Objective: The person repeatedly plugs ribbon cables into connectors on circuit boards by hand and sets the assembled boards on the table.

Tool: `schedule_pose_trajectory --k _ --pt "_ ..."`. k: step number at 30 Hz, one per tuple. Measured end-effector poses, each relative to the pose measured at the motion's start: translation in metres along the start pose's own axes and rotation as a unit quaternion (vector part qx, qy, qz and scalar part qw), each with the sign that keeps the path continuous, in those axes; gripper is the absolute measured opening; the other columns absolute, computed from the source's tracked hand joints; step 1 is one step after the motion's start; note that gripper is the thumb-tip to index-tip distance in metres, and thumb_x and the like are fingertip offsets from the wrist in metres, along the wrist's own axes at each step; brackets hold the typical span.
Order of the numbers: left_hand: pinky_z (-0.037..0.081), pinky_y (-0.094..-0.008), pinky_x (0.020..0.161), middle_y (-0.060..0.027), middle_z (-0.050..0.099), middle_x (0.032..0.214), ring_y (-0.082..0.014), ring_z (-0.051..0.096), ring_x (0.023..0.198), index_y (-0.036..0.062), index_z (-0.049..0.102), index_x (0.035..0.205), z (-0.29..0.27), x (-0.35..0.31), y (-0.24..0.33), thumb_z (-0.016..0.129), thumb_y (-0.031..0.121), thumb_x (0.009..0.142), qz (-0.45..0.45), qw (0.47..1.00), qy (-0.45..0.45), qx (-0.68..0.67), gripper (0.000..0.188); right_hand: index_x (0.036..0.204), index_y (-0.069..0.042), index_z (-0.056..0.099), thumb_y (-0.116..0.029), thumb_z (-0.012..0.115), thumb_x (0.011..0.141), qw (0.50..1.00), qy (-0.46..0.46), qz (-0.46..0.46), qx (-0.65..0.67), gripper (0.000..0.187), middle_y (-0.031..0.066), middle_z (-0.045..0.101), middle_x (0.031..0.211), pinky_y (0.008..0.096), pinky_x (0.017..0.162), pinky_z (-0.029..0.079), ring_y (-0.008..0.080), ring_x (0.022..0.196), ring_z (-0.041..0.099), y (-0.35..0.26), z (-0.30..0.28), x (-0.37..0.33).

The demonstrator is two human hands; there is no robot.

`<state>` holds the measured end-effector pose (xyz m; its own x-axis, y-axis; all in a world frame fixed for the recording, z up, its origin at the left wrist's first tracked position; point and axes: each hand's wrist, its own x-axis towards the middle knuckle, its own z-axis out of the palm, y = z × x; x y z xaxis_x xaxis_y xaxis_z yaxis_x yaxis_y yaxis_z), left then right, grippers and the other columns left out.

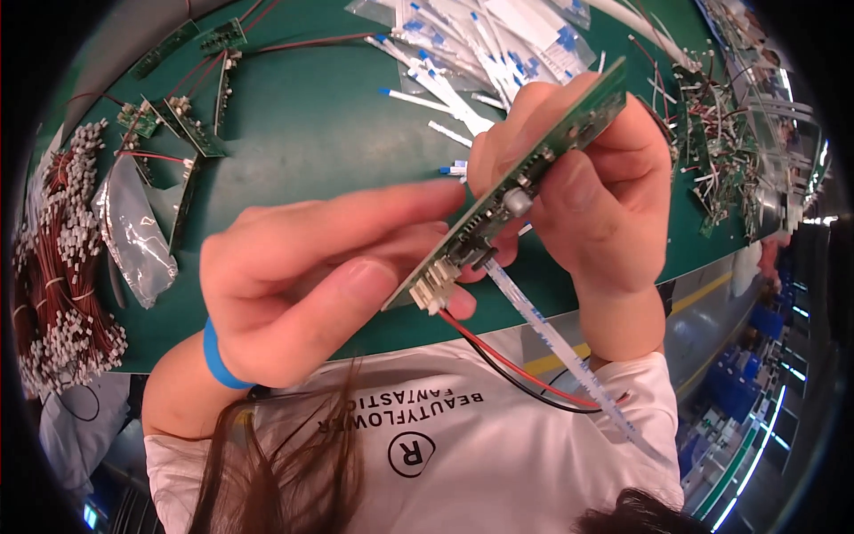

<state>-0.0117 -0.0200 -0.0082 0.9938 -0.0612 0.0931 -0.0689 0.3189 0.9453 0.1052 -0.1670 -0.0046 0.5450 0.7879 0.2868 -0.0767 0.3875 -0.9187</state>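
Observation:
A narrow green circuit board (569,133) is held tilted in front of my chest, its upper end toward the right. My right hand (614,196) grips that upper end, thumb on the component side and fingers behind. At the lower end, my left hand (294,276), with a blue wristband (220,356), has its thumb by the edge and its fingers reaching behind the board. A white flat ribbon cable (556,343) hangs from a dark connector on the board. Red and black wires (511,356) leave a cream connector (434,287) near my left thumb.
Loose white flat cables with blue ends (454,93) lie on the green table (311,116) beyond my hands. Bundled brown wires with white plugs (62,258), a clear plastic bag (138,236) and wired boards (191,129) are at left. More boards (721,133) pile up at right.

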Motion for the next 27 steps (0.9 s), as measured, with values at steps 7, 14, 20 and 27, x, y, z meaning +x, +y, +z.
schedule_pose_trajectory --k 7,14,20,27 --pt "0.051 -0.0318 0.057 -0.0265 0.053 0.088 -0.0281 0.058 0.07 -0.0022 0.032 0.118 -0.007 0.001 -0.014 0.052 0.038 0.077 0.04 0.999 -0.028 -0.022 0.061 0.082 0.004 0.044 -0.022 0.048 0.082 0.999 -0.023 0.004 0.043 0.027 0.0091 0.045 0.064 0.0232 0.042 0.035 0.0136 0.044 0.044 0.012 0.001 0.001" --pt "0.051 -0.0359 0.062 -0.0294 0.049 0.097 -0.0298 0.057 0.077 -0.0038 0.025 0.122 -0.018 0.0 -0.007 0.066 0.023 0.068 0.044 0.991 -0.125 -0.005 0.073 0.083 0.004 0.044 -0.025 0.052 0.079 0.994 -0.032 0.054 0.092 0.031 0.0119 0.046 0.068 0.0243 0.044 0.039 0.0158 0.047 0.047 0.011 0.002 -0.001" --pt "0.05 -0.0389 0.066 -0.0256 0.047 0.104 -0.0319 0.056 0.082 -0.004 0.021 0.123 -0.019 0.003 -0.003 0.068 0.013 0.063 0.039 0.995 -0.087 0.013 0.078 0.085 0.006 0.044 -0.026 0.053 0.078 0.994 -0.006 0.109 -0.001 0.035 0.0138 0.047 0.07 0.025 0.044 0.042 0.0176 0.05 0.049 -0.003 -0.002 0.002" --pt "0.047 -0.0348 0.075 -0.0185 0.043 0.114 -0.0284 0.054 0.09 -0.0036 0.022 0.124 -0.01 0.003 -0.001 0.064 0.004 0.064 -0.034 0.999 -0.012 0.023 0.073 0.071 0.008 0.051 0.01 0.055 0.058 0.983 0.039 0.17 -0.066 0.014 0.0137 0.054 0.066 0.0234 0.047 0.044 0.0168 0.053 0.054 -0.018 0.005 0.001"
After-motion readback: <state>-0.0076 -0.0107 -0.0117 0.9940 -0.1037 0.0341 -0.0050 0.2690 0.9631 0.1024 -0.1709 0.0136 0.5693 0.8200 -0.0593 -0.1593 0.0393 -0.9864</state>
